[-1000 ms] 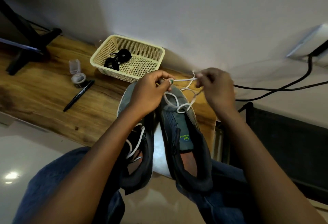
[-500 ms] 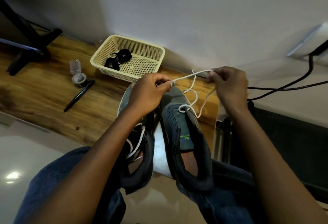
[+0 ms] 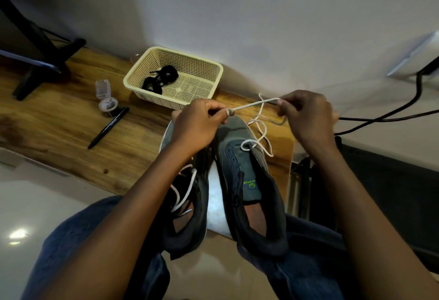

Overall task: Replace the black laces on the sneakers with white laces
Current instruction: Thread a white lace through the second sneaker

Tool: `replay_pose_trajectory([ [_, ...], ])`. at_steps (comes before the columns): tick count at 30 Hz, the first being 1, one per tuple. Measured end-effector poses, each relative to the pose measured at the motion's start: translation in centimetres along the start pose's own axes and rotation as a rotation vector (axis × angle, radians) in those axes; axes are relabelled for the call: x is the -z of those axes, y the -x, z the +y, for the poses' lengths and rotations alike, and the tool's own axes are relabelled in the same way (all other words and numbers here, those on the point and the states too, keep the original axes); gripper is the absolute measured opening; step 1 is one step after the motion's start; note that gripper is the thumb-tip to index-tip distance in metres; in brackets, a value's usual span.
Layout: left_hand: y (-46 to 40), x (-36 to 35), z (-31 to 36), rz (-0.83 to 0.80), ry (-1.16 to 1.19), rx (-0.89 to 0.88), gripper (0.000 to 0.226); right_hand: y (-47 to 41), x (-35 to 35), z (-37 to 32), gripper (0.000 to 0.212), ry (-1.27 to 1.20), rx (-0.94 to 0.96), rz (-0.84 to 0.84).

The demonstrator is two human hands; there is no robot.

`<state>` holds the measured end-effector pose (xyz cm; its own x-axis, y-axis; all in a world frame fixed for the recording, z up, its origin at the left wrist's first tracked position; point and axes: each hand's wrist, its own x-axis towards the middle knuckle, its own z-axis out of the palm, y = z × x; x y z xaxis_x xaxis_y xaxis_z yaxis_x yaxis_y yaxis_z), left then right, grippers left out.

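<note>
White lace (image 3: 255, 104) is stretched between my left hand (image 3: 198, 125) and right hand (image 3: 305, 115), both pinching it. Black laces (image 3: 160, 79) lie in the basket (image 3: 213, 67); the right sneaker (image 3: 240, 157) has only its first eyelets threaded.

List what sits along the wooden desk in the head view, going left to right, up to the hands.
Black stand → small clear container → black pen → cream basket with black laces inside → left hand → white lace stretched between the hands → right hand.
</note>
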<state>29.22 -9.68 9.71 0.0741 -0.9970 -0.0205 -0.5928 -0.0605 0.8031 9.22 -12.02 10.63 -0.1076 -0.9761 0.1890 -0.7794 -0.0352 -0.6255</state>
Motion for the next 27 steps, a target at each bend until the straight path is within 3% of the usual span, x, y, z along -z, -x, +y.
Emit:
replay_pose_trajectory([
  [3, 0.1, 0.0, 0.0, 0.026, 0.009, -0.004, 0.022, 0.1, -0.5, 1.1, 0.011, 0.079, -0.078, -0.08],
  [7, 0.5, -0.1, 0.3, 0.009, -0.026, -0.001, 0.024, 0.9, -1.6, -0.5, 0.042, 0.007, 0.188, -0.264],
  [11, 0.8, -0.1, 0.6, -0.02, -0.054, -0.019, 0.028, 2.0, -2.2, -2.8, 0.023, -0.219, 0.279, -0.381],
  [17, 0.4, 0.2, -0.5, -0.108, -0.023, 0.007, 0.03, 1.7, -1.6, -2.1, 0.008, -0.331, 0.131, -0.407],
  [22, 1.0, 0.1, -1.4, -0.257, -0.469, 0.067, 0.019, 2.5, -2.2, -1.4, 0.008, -0.105, 0.127, -0.639],
  [27, 1.0, -0.4, -1.5, -0.264, -0.49, 0.071, 0.014, 2.3, -2.5, -1.0, 0.005, 0.043, 0.132, -0.64],
])
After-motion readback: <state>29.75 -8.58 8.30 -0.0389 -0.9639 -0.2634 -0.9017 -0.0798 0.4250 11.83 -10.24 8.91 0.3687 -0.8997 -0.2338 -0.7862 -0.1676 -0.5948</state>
